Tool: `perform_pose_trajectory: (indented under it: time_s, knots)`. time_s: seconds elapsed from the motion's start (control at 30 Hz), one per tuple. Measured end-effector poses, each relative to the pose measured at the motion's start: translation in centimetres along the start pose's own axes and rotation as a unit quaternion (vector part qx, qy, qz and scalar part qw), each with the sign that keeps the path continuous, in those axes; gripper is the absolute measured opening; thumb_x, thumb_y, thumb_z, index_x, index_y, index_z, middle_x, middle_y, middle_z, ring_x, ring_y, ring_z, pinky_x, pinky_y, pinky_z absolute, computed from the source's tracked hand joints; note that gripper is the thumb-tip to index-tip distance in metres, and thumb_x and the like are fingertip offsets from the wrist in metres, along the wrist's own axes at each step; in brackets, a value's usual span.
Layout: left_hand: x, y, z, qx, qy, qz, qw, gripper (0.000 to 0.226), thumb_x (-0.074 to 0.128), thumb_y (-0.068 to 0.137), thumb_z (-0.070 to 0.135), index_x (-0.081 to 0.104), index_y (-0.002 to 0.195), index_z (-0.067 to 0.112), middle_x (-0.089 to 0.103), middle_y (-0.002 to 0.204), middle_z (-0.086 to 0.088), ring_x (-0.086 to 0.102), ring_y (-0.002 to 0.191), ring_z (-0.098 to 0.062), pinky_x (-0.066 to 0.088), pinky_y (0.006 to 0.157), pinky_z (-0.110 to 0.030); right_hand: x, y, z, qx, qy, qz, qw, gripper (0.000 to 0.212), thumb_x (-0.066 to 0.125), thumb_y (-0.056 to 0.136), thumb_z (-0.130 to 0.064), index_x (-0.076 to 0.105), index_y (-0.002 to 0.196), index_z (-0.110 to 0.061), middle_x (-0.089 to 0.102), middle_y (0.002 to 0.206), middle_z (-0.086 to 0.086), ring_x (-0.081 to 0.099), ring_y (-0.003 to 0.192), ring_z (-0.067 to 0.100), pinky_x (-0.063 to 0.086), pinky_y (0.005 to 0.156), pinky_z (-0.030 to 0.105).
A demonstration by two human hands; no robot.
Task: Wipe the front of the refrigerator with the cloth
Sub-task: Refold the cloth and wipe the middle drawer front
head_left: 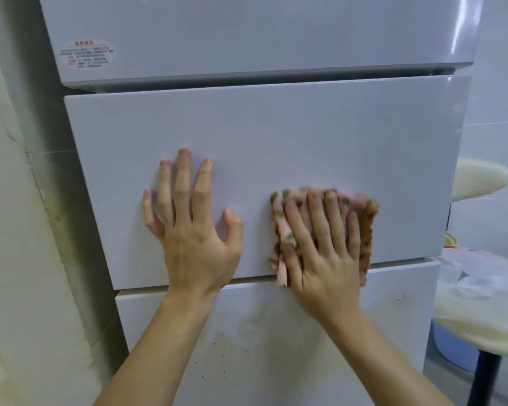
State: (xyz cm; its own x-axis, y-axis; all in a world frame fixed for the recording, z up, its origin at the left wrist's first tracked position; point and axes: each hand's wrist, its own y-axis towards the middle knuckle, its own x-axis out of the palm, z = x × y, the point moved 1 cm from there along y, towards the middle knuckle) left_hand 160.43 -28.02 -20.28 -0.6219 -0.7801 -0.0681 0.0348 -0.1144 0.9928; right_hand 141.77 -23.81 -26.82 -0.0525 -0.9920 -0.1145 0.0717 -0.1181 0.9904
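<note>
The white refrigerator (276, 136) fills the view, with three stacked door fronts. My left hand (192, 230) lies flat on the middle door, fingers spread and straight. My right hand (323, 250) presses a pink cloth with green spots (367, 230) flat against the lower right of the same door, fingers straight over it. The cloth's lower edge hangs over the gap above the bottom door (261, 341), which carries dark specks and yellowish smears.
A red-printed sticker (87, 55) sits on the top door at the left. A pale wall (12, 230) stands close on the left. To the right are a cream stool seat (478, 177) and a table with a pale cover (481, 312) on a dark leg.
</note>
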Motion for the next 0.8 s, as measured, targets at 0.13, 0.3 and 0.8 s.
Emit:
perform_pose_trajectory:
  time_s: [0.13,0.3,0.8]
  knots:
    - [0.1,0.1,1.1,0.018,-0.005,-0.009,1.0,0.071,0.059,0.091,0.029,0.041,0.159,0.018,0.026,0.171,-0.011,0.018,0.16,-0.033,0.01,0.128,-0.058,-0.2,-1.3,1.6,-0.038,0.01,-0.038,0.999,0.051,0.036,0.112,-0.042,0.038,0.162,-0.029,0.024,0.173,0.003,0.019,0.162,0.025,0.01,0.132,0.049]
    - [0.5,-0.2,3.0,0.057,-0.013,-0.029,0.998,0.071,0.063,0.089,0.028,0.046,0.157,0.018,0.028,0.17,-0.012,0.019,0.16,-0.035,0.011,0.127,-0.059,-1.2,7.8,5.2,0.005,0.005,0.066,0.998,0.047,0.037,0.115,-0.037,0.045,0.159,-0.023,0.037,0.167,0.009,0.03,0.158,0.028,0.022,0.129,0.052]
    - [2.6,0.1,6.7,0.066,-0.013,-0.023,0.997,0.068,0.061,0.091,0.027,0.046,0.157,0.021,0.029,0.17,-0.01,0.021,0.16,-0.032,0.014,0.125,-0.061,-1.0,-2.6,6.2,0.017,-0.01,-0.02,1.0,0.055,0.029,0.113,-0.042,0.027,0.166,-0.026,0.017,0.175,0.006,0.015,0.163,0.029,0.01,0.131,0.053]
